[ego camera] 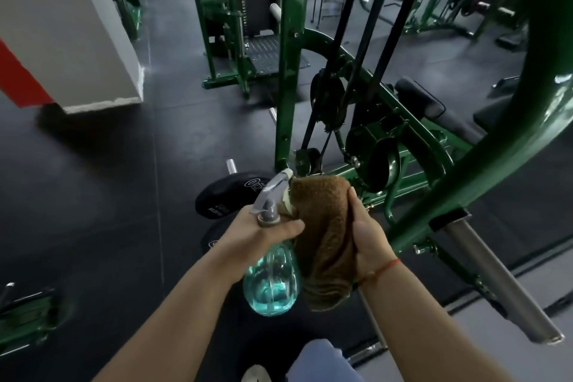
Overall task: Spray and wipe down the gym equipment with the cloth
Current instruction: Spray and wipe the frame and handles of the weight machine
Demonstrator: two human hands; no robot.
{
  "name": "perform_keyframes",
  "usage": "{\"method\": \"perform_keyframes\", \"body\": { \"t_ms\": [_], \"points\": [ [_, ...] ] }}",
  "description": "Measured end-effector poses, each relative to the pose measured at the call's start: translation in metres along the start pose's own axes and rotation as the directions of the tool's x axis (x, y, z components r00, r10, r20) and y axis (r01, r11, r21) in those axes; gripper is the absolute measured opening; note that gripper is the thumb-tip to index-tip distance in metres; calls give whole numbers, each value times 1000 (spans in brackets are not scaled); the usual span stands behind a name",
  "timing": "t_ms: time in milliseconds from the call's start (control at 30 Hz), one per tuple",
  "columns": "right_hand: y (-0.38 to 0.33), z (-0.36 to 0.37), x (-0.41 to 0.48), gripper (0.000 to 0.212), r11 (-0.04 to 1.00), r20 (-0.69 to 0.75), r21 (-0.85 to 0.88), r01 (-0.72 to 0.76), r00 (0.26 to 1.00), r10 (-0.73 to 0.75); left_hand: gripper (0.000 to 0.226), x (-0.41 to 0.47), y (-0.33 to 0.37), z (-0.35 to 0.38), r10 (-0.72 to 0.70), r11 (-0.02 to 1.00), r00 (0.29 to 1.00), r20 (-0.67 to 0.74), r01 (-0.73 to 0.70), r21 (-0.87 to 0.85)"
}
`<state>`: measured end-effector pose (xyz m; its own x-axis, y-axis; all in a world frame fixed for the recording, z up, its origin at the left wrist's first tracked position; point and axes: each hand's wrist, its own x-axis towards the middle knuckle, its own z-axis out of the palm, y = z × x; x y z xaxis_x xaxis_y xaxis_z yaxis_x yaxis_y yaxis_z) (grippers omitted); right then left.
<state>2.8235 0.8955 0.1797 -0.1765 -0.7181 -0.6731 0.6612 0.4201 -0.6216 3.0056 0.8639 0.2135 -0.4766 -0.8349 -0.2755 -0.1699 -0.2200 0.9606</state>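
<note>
- Left hand wraps the neck of the clear teal plastic spray bottle; trigger finger hidden.
- Right hand grips the folded brown terry cloth against the nozzle; fingertips hidden.
- Green steel gym machine just beyond, top cut off.

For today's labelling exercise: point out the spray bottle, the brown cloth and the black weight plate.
spray bottle [271, 282]: head view, clear body.
brown cloth [325, 226]: head view, middle.
black weight plate [223, 200]: head view, top face.

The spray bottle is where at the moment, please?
Head view, low centre: the left hand grips the spray bottle, nozzle beside the cloth held in the right hand.
</note>
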Motion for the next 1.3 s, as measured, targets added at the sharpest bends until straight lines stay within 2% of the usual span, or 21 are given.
{"method": "perform_keyframes", "body": {
  "t_ms": [67,133,233,300,367,467,533,633,700,767,833,900,1000,1133,1200,1233,1300],
  "points": [
    [1,-4,12,75,998,-55,28,-62,996,63,30,9,0,4,-44,997,999,23,42,68],
    [-3,-10,20,72,995,-21,-18,-99,995,98,36,20,4,6,-86,991,996,34,82,109],
    [-24,-18,14,77,942,54,-318,-111,989,135,35,33,20,10,-109,984,993,45,101,144],
    [-51,-18,4,73,877,149,-478,-56,978,143,22,46,35,17,-96,983,994,47,88,159],
    [-80,-15,-7,57,867,230,-494,58,971,66,13,58,54,27,-75,987,997,34,69,143],
    [-119,-12,-20,38,835,234,-453,313,945,-227,9,76,87,43,-6,989,999,48,-1,146],
    [-140,-14,-36,28,716,159,-458,527,841,-518,10,84,112,58,84,986,993,87,-96,140],
    [-170,-21,-73,27,428,79,-500,752,532,-843,23,99,138,82,185,971,974,129,-201,128],
    [-188,-27,-100,42,236,26,-546,804,298,-954,17,107,153,98,236,951,958,164,-262,163],
    [-204,-35,-115,57,75,-35,-610,789,67,-997,16,111,169,115,292,920,935,202,-332,209],
    [-219,-48,-116,63,13,-109,-655,755,-77,-991,21,115,181,129,313,901,922,229,-364,236],
    [-231,-58,-109,65,20,-179,-645,764,-126,-976,19,118,190,138,335,877,912,238,-394,275],
    [-246,-64,-104,58,35,-244,-626,779,-153,-958,11,123,204,145,385,839,900,203,-433,330],
    [-261,-61,-115,54,11,-305,-664,748,-257,-917,11,129,223,145,428,810,888,166,-459,364],
    [-267,-58,-115,57,-11,-242,-738,675,-279,-929,19,133,228,144,435,813,888,152,-459,357],
    [-268,-54,-112,59,-30,-177,-776,630,-263,-948,21,136,230,143,437,812,888,147,-459,360],
    [-267,-42,-99,62,-66,-31,-861,504,-180,-983,19,139,234,142,438,814,889,133,-455,360]
  ]
}}
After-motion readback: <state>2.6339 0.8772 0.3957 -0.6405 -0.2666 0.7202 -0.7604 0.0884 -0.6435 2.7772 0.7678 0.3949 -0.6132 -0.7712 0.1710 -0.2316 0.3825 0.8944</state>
